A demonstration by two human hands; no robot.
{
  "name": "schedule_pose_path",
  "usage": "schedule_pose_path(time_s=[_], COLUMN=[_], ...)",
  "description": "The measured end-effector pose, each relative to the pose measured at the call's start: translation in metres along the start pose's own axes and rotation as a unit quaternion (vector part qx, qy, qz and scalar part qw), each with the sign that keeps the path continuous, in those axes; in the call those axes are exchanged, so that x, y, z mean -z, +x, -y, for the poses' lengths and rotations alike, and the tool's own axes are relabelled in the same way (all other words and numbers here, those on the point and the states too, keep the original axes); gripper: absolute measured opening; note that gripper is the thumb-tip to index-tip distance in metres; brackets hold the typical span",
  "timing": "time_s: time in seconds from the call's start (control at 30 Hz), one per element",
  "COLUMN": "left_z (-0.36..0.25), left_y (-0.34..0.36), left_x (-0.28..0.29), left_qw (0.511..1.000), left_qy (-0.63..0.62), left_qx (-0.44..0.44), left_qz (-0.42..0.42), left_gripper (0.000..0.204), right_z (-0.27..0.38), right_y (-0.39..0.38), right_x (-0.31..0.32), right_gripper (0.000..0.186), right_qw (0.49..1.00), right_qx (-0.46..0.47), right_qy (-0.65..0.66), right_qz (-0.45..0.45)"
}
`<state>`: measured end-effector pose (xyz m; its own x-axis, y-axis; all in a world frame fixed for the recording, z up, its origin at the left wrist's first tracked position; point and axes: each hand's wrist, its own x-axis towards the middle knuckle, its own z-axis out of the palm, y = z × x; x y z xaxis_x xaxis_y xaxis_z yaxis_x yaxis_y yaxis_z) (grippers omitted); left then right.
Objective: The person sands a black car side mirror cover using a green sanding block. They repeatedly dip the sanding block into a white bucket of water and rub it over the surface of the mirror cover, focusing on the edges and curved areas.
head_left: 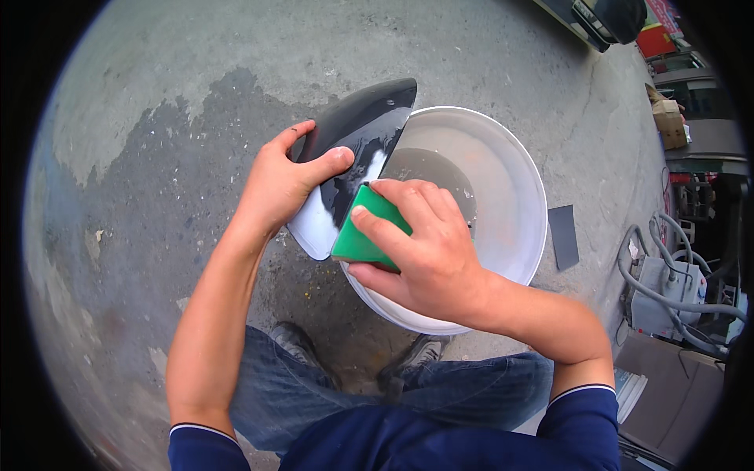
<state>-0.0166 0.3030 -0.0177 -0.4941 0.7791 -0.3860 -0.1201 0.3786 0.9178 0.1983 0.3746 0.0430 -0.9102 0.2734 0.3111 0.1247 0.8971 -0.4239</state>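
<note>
A wet, glossy black curved shell [345,118], which looks like a car mirror cover, is tilted over the left rim of a white bucket [518,169]. My left hand [287,177] grips the shell along its left side, with the thumb across its face. In my right hand [428,243] is a green sanding block [375,224], held between thumb and fingers against the shell's lower right edge. Light glares off the shell's lower end. Shallow cloudy water [428,177] lies in the bottom of the bucket; my right hand hides part of it.
Right of the bucket, a dark grey sheet [563,237] like sandpaper lies on the concrete floor [212,47], which is wet at left. Farther right are a grey box with hoses [667,282] and a cardboard box [670,124]. My shoes [302,345] stand near the bucket.
</note>
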Motion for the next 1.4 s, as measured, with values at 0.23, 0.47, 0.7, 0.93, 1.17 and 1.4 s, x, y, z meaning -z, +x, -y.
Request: schedule_pose_path(time_s=[0.23, 0.47, 0.7, 0.93, 1.17, 1.4], left_z=[0.0, -0.001, -0.001, -0.006, -0.004, -0.002], left_y=[-0.002, 0.002, -0.001, 0.003, -0.005, 0.001], left_x=[-0.002, -0.001, 0.0, 0.001, 0.001, 0.001], left_qw=[1.0, 1.0, 1.0, 1.0, 1.0, 0.999], left_qy=[-0.01, -0.011, -0.015, -0.007, 0.003, 0.012], left_qx=[-0.015, -0.011, 0.003, -0.003, 0.01, -0.018], left_qz=[-0.016, -0.014, -0.011, -0.02, -0.011, -0.026], left_gripper=[0.099, 0.097, 0.096, 0.097, 0.097, 0.099], right_z=[-0.014, -0.028, -0.04, -0.053, -0.062, -0.058], right_y=[0.01, 0.017, 0.023, 0.037, 0.035, 0.037], right_x=[0.0, 0.001, -0.001, 0.009, 0.003, 0.01], right_gripper=[0.048, 0.048, 0.052, 0.054, 0.052, 0.057], right_qw=[0.998, 0.997, 0.995, 0.994, 0.987, 0.988], right_qx=[-0.016, -0.037, -0.027, -0.04, -0.042, -0.03], right_qy=[-0.05, -0.041, -0.059, -0.076, -0.109, -0.127], right_qz=[-0.029, -0.06, -0.073, -0.071, -0.111, -0.087])
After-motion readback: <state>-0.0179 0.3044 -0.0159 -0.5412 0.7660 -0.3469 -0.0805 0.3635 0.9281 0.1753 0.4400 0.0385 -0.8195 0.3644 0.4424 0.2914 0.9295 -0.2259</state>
